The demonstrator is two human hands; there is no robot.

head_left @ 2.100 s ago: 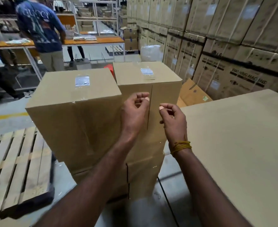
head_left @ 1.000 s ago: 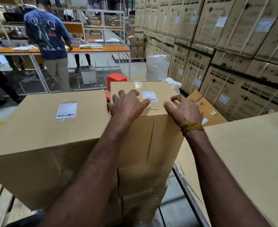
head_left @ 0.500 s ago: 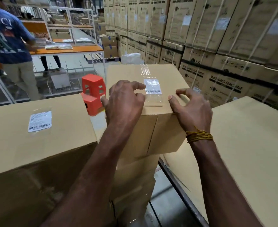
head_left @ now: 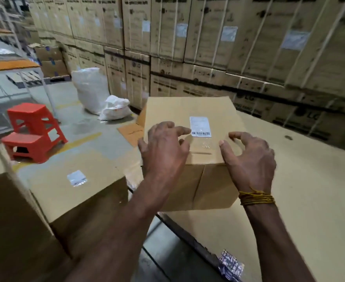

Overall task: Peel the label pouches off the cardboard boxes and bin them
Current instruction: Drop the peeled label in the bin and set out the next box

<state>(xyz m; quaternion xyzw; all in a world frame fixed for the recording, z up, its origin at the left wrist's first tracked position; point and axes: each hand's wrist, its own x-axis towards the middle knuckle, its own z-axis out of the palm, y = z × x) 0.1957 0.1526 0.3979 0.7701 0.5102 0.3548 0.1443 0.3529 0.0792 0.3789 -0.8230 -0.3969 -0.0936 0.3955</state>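
A tall cardboard box [head_left: 192,106] stands in front of me with a clear label pouch [head_left: 200,127] stuck on its top, a white barcode slip inside. My left hand [head_left: 164,146] rests on the box top just left of the pouch, fingers spread and pointing at it. My right hand [head_left: 250,157] sits at the near right corner of the top, fingers bent, thumb close to the pouch's lower edge. Neither hand holds anything. A second, lower box [head_left: 86,188] to the left carries another label pouch [head_left: 77,178].
A big flat carton [head_left: 309,190] lies to the right. Two stacked red stools [head_left: 33,131] and white sacks [head_left: 98,94] stand on the floor at left. A wall of strapped cartons [head_left: 228,47] fills the background. Crumpled plastic [head_left: 230,265] lies near the bottom edge.
My view has swung right and the person at the orange table has left the frame. Both hands came from in front of the box up onto its top, on either side of the pouch.
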